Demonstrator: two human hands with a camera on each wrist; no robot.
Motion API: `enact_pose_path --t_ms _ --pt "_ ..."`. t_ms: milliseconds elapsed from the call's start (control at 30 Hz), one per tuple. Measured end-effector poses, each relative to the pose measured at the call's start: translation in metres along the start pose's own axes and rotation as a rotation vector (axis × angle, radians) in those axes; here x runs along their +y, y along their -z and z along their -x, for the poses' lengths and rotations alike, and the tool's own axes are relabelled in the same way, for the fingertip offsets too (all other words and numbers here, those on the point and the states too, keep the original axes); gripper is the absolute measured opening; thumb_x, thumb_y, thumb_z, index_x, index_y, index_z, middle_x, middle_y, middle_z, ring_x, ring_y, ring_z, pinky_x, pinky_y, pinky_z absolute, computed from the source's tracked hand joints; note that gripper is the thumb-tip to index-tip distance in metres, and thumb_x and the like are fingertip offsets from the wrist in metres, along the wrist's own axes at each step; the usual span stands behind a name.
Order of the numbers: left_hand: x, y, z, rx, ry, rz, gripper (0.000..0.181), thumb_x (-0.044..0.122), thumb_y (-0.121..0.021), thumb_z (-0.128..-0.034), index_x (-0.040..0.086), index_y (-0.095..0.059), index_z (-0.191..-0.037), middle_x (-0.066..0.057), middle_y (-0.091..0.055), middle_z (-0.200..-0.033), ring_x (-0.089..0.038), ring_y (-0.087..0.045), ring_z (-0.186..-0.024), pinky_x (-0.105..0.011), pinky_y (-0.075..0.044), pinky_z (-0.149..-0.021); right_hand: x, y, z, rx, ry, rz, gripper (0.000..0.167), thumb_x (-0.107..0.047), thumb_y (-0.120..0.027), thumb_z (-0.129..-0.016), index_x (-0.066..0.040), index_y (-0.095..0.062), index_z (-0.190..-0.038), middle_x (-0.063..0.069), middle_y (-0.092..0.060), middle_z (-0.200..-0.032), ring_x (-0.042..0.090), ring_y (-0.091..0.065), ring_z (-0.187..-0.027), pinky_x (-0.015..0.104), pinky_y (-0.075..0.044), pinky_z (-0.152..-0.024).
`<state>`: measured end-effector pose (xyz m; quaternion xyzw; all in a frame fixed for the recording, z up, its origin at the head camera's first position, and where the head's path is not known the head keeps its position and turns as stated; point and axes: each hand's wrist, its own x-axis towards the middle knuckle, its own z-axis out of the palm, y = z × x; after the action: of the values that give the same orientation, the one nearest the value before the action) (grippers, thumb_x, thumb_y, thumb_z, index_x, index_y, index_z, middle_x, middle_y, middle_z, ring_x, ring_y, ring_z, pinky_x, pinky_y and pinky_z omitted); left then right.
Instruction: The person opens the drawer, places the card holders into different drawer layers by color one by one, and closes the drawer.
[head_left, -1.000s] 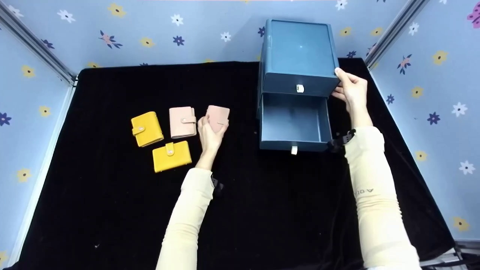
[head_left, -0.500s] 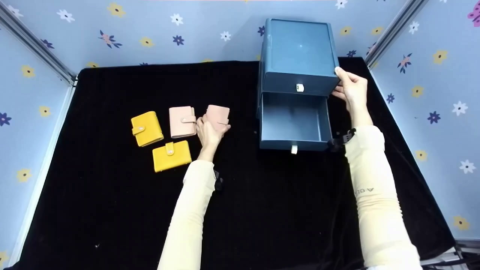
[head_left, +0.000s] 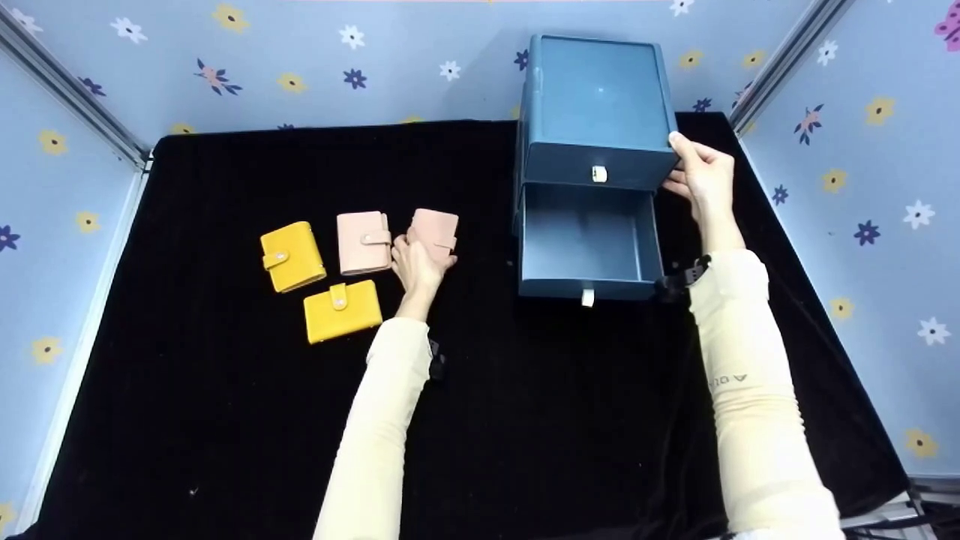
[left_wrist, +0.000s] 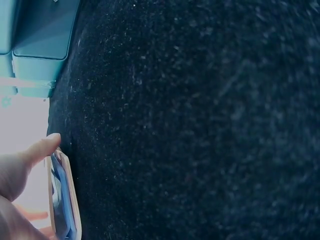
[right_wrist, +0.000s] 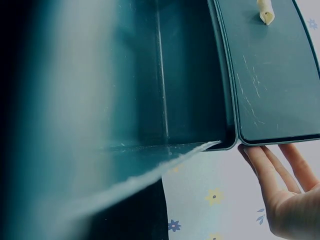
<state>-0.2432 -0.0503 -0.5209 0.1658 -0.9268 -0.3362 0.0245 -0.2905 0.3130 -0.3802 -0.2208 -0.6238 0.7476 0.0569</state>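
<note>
My left hand (head_left: pixel 419 268) has its thumb and fingers around the sides of a pink snap wallet (head_left: pixel 435 229) on the black cloth; in the left wrist view the wallet (left_wrist: pixel 74 200) shows its layered edge beside the thumb. A second pink wallet (head_left: pixel 363 242) lies just left of it. My right hand (head_left: pixel 706 180) holds the front right corner of the blue drawer unit (head_left: pixel 600 94), thumb on the top edge and fingers along the side. Its lower drawer (head_left: pixel 589 232) is pulled out and empty; the upper drawer (head_left: pixel 562 163) is closed.
Two yellow wallets, one tilted (head_left: pixel 294 256) and one lying sideways (head_left: pixel 343 312), are left of the pink pair. Black cloth (head_left: pixel 525 420) covers the table. Flower-patterned walls (head_left: pixel 405 60) stand behind and at both sides.
My left hand has shifted slightly left and down over the pink wallet, its wrist turning a little. The wallet, the drawers and my right hand stay in place.
</note>
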Motion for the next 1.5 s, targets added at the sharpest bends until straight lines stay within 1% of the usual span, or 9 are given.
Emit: enact_pose_path --t_ms 167,400,500,633,833,1067,1233,1500 --pt "-0.002 0.002 0.001 0.03 -0.03 0.008 0.085 0.022 -0.079 -0.0594 0.001 -0.039 -0.131 -0.019 -0.042 -0.121 -0.034 -0.035 -0.114 -0.042 -0.027 -0.096 -0.007 -0.007 0.014 0.015 0.0 -0.013 0.038 -0.023 -0.076 -0.069 -0.002 -0.065 -0.098 0.009 -0.062 -0.066 0.02 -0.064 -0.059 0.029 -0.052 -0.053" --pt "-0.003 0.007 0.004 0.033 -0.038 0.008 0.08 0.018 -0.079 -0.0574 0.0 -0.043 -0.127 -0.02 -0.044 -0.119 -0.034 -0.037 -0.113 -0.043 -0.03 -0.093 -0.007 -0.007 0.015 0.019 0.003 -0.011 0.037 -0.023 -0.076 -0.069 -0.002 -0.065 -0.098 0.009 -0.063 -0.068 0.02 -0.064 -0.059 0.029 -0.052 -0.053" --pt "-0.001 0.01 0.006 0.036 -0.052 0.007 0.078 0.017 -0.079 -0.0571 0.0 -0.045 -0.125 -0.02 -0.045 -0.117 -0.034 -0.037 -0.112 -0.042 -0.03 -0.093 -0.007 -0.007 0.015 0.016 0.002 -0.012 0.039 -0.023 -0.076 -0.069 -0.002 -0.065 -0.1 0.009 -0.063 -0.067 0.02 -0.064 -0.059 0.028 -0.051 -0.053" --pt "0.003 0.016 0.01 0.03 -0.071 0.016 0.08 0.017 -0.079 -0.0582 0.0 -0.043 -0.127 -0.02 -0.045 -0.117 -0.034 -0.038 -0.111 -0.042 -0.03 -0.094 -0.007 -0.007 0.015 0.016 0.007 -0.016 0.037 -0.023 -0.076 -0.069 -0.002 -0.065 -0.098 0.009 -0.062 -0.066 0.019 -0.064 -0.059 0.028 -0.051 -0.053" --pt "0.012 0.026 0.019 0.013 -0.105 0.048 0.081 0.019 -0.076 -0.0592 0.0 -0.041 -0.13 -0.019 -0.045 -0.118 -0.034 -0.04 -0.108 -0.042 -0.033 -0.09 -0.006 -0.006 0.013 0.021 0.009 -0.007 0.035 -0.023 -0.076 -0.069 -0.003 -0.066 -0.096 0.008 -0.062 -0.066 0.019 -0.063 -0.057 0.028 -0.051 -0.052" --pt "0.022 0.041 0.031 -0.011 -0.155 0.075 0.082 0.022 -0.076 -0.0599 -0.001 -0.041 -0.13 -0.021 -0.045 -0.119 -0.035 -0.04 -0.108 -0.042 -0.034 -0.09 -0.007 -0.007 0.014 -0.006 -0.008 -0.033 0.036 -0.022 -0.076 -0.069 -0.003 -0.065 -0.097 0.009 -0.063 -0.066 0.02 -0.064 -0.058 0.029 -0.051 -0.052" --pt "0.03 0.052 0.041 -0.024 -0.197 0.127 0.08 0.023 -0.076 -0.0601 -0.001 -0.042 -0.129 -0.022 -0.045 -0.119 -0.036 -0.04 -0.109 -0.042 -0.035 -0.09 -0.008 -0.007 0.014 0.002 -0.008 -0.022 0.04 -0.023 -0.076 -0.068 -0.002 -0.065 -0.1 0.009 -0.063 -0.067 0.019 -0.064 -0.059 0.029 -0.052 -0.053" --pt "0.043 0.068 0.059 -0.04 -0.286 0.181 0.082 0.021 -0.075 -0.0595 -0.006 -0.041 -0.128 -0.023 -0.045 -0.12 -0.036 -0.039 -0.11 -0.04 -0.034 -0.092 -0.007 -0.007 0.014 0.005 0.0 -0.02 0.035 -0.023 -0.077 -0.068 -0.003 -0.066 -0.095 0.008 -0.063 -0.065 0.019 -0.063 -0.056 0.028 -0.051 -0.052"
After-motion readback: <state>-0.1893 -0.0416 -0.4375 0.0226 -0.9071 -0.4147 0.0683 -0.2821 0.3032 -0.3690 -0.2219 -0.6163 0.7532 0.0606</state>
